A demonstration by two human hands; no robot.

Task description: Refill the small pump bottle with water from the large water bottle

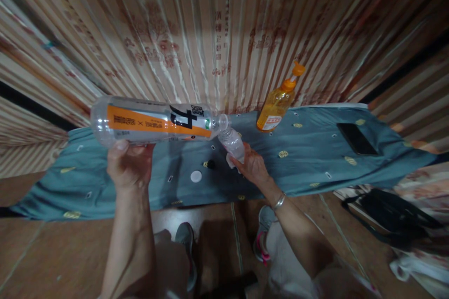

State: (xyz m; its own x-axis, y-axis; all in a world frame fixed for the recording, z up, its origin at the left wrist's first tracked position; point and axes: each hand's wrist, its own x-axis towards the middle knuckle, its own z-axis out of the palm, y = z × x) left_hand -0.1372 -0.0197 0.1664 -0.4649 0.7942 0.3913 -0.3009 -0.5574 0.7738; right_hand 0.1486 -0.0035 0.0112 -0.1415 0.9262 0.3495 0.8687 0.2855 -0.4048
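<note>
My left hand point(129, 161) grips a large clear plastic bottle point(157, 121) with an orange and silver label from below. The bottle lies nearly level in the air, its open mouth pointing right. In my right hand point(253, 164) is a small clear bottle point(232, 144), tilted so that its mouth meets the mouth of the large one. Something white, perhaps a tissue or cloth, shows beside my right fingers. Below on the table lie a white round cap point(196, 176) and a small black cap point(210, 164).
An orange pump bottle point(275, 107) stands at the back of the narrow table, covered by a teal patterned cloth point(301, 168). A black phone point(357, 138) lies at the right. Behind rises a pleated curtain point(196, 32); a dark bag point(396, 215) sits at lower right.
</note>
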